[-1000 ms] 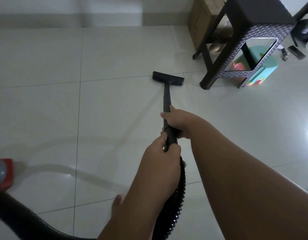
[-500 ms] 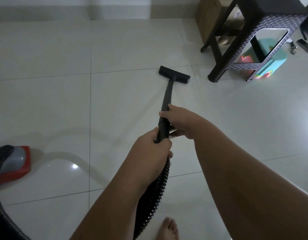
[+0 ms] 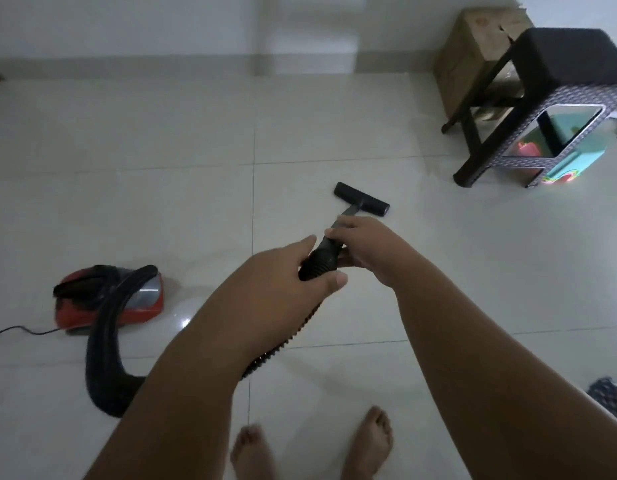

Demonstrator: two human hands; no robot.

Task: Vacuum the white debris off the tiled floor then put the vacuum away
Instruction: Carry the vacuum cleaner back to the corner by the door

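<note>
The black vacuum wand (image 3: pixel 323 253) runs forward between both hands to a flat black floor nozzle (image 3: pixel 362 204) resting on the pale tiled floor (image 3: pixel 182 209). My left hand (image 3: pixel 286 271) grips the wand's lower end where the ribbed hose (image 3: pixel 106 344) joins. My right hand (image 3: pixel 365 247) holds the wand just ahead of it. The hose loops back left to the red canister vacuum (image 3: pixel 140 303) on the floor. I see no white debris on the tiles.
A dark stool (image 3: pixel 542 98) stands at the upper right over a teal container (image 3: pixel 577 161), with a cardboard box (image 3: pixel 473 53) behind it. A power cord (image 3: pixel 19 330) trails left from the canister. My bare feet (image 3: pixel 310 445) are at the bottom. Patterned cloth (image 3: pixel 610 398) lies at right.
The view has pulled back and tilted up. The nozzle has come closer to me and the canister with its hose is now in full view at left. Both hands stay on the wand.
</note>
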